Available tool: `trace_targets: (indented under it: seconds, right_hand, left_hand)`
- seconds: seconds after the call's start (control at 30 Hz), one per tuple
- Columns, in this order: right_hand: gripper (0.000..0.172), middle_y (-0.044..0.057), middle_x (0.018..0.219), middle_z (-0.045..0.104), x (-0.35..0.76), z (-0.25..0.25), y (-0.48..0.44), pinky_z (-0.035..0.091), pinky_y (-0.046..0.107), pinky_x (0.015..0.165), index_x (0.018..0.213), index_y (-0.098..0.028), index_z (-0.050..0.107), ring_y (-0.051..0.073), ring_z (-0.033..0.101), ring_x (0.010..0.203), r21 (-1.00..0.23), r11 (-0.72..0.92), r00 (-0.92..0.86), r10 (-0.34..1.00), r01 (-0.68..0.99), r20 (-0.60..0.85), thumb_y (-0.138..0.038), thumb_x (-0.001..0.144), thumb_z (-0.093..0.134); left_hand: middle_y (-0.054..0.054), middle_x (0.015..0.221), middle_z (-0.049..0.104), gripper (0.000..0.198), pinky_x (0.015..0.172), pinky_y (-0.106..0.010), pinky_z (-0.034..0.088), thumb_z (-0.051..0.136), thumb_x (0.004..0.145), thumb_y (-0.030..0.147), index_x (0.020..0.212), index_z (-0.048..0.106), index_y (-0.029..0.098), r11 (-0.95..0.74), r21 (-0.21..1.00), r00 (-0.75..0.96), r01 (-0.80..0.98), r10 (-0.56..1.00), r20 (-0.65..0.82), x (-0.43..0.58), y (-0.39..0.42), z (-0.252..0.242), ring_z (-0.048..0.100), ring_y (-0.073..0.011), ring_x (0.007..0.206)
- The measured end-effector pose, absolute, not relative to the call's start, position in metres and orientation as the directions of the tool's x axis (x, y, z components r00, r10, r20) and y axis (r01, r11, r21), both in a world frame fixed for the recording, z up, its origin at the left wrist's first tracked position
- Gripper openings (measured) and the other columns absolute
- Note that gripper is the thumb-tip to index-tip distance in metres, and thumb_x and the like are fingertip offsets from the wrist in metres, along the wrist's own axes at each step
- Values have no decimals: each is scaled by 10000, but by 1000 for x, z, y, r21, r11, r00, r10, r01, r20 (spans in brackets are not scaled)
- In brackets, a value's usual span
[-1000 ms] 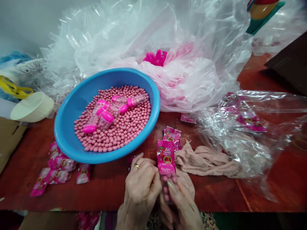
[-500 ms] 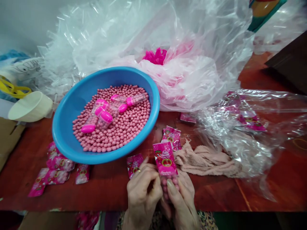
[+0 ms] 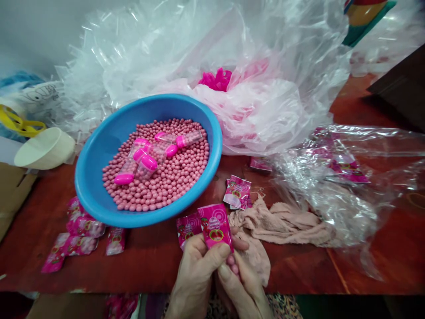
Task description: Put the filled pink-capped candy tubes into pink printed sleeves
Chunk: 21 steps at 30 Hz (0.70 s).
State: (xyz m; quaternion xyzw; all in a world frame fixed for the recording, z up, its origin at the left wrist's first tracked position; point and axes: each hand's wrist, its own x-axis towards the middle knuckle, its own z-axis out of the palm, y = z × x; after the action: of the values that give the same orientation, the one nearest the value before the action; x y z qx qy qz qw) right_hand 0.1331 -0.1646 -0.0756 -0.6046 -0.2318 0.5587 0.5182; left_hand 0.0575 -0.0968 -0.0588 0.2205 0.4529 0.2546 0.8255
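A pink candy packet [image 3: 215,226] with a clear lower part is held between both my hands near the table's front edge. My left hand [image 3: 195,270] pinches its middle, thumb across the printed front. Lower down, my right hand [image 3: 244,281] grips the clear end, where pink candy balls [image 3: 233,265] show. Just behind the hands lies another pink packet [image 3: 188,227], partly covered. Beyond it stands a blue basin [image 3: 149,219] of pink candy balls [image 3: 175,188], with several clear tubes with bright pink caps [image 3: 146,162] lying on them.
More pink packets lie at the left [image 3: 83,226] and behind my hands [image 3: 237,191]. A beige cloth [image 3: 288,221] is at the right, beside crumpled clear plastic [image 3: 332,190]. Large plastic bags [image 3: 265,106] fill the back. A cream bowl [image 3: 44,148] stands left, a dark box [image 3: 401,88] far right.
My left hand has moved up onto the packet, its thumb now across the front. The packet has dropped and shifted slightly left, and more of the cloth shows.
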Motion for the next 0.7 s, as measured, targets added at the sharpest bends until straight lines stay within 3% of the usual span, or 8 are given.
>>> trace_targets:
  seconds: [0.13, 0.27, 0.47, 0.57, 0.7]
  right_hand:
    - [514, 74, 917, 683, 142, -74, -161, 519, 326, 847, 1090, -228, 675, 244, 630, 927, -907, -331, 181, 906, -262, -383, -631, 823, 501]
    - [535, 63, 954, 677, 149, -74, -161, 537, 291, 814, 1176, -219, 613, 219, 647, 934, -903, -314, 33, 941, -292, -337, -590, 791, 591]
    - [287, 39, 834, 720, 147, -86, -169, 558, 253, 714, 1050, -248, 678, 203, 692, 793, -970, -230, 277, 940, 81, -200, -417, 918, 488]
    - [226, 22, 880, 727, 146, -91, -175, 563, 249, 700, 1040, -282, 675, 189, 695, 779, -970, -226, 301, 935, 89, -190, -398, 900, 540]
    - [219, 31, 990, 696, 145, -89, -178, 566, 290, 701, 1046, -245, 641, 158, 676, 794, -973, -214, 300, 936, 81, -181, -381, 923, 522]
  left_hand:
    - [-89, 685, 718, 226, 552, -241, 487, 762, 684, 300, 813, 756, 115, 777, 556, 494, -296, 623, -606, 57, -100, -58, 629, -158, 572]
    - [-46, 591, 689, 241, 521, -215, 483, 762, 694, 365, 681, 711, 130, 793, 505, 387, -341, 608, -693, 56, -96, -58, 587, -113, 489]
    - [10, 490, 619, 236, 392, -142, 375, 784, 673, 345, 655, 671, 139, 738, 553, 312, -386, 669, -675, 63, -95, -60, 486, -56, 399]
    - [16, 471, 600, 314, 436, -124, 404, 838, 582, 379, 587, 653, 126, 750, 548, 283, -370, 653, -703, 64, -98, -64, 522, -50, 431]
    - [9, 480, 604, 334, 445, -147, 424, 843, 566, 398, 572, 647, 127, 780, 497, 244, -380, 603, -759, 62, -101, -65, 536, -68, 438]
